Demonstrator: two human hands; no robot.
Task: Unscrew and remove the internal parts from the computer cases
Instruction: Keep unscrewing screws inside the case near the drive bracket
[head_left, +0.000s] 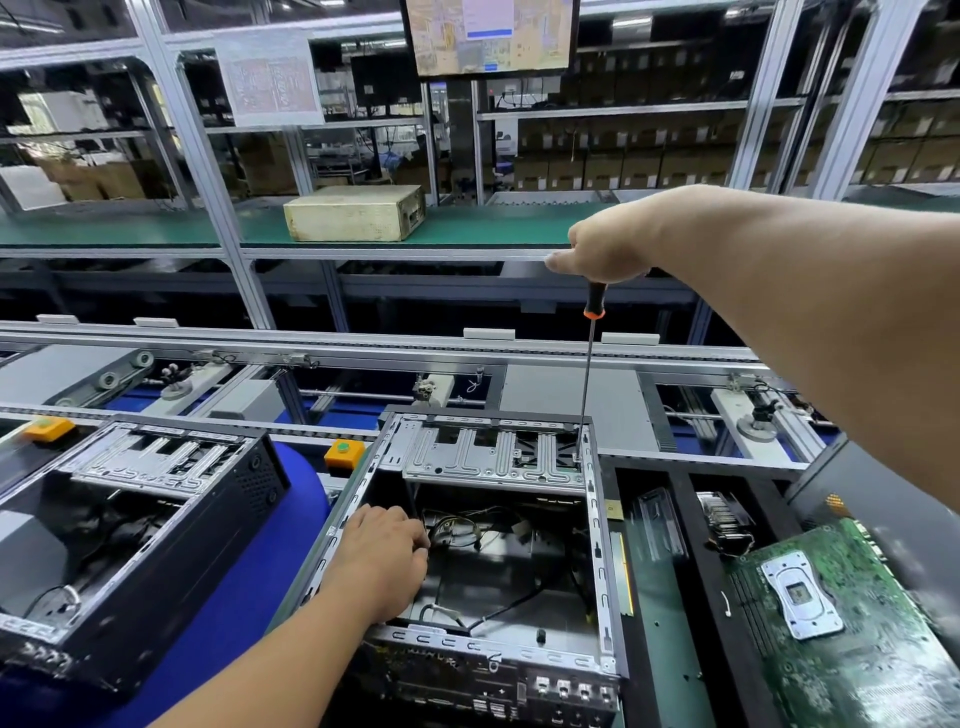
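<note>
An open computer case (597, 519) lies in front of me with loose black cables on its floor. A silver drive cage (488, 457) spans its far end. My right hand (608, 244) grips the black and orange handle of a long screwdriver (587, 374) held upright, its tip down at the cage's right edge. My left hand (382, 558) rests palm down on the case's left wall, fingers curled over the rim into the case.
A second open case (135, 525) lies to the left on a blue surface. A green motherboard (831, 613) and a black tray (660, 525) lie to the right. A conveyor line (363, 353) runs behind, with a beige box (353, 213) on the shelf beyond.
</note>
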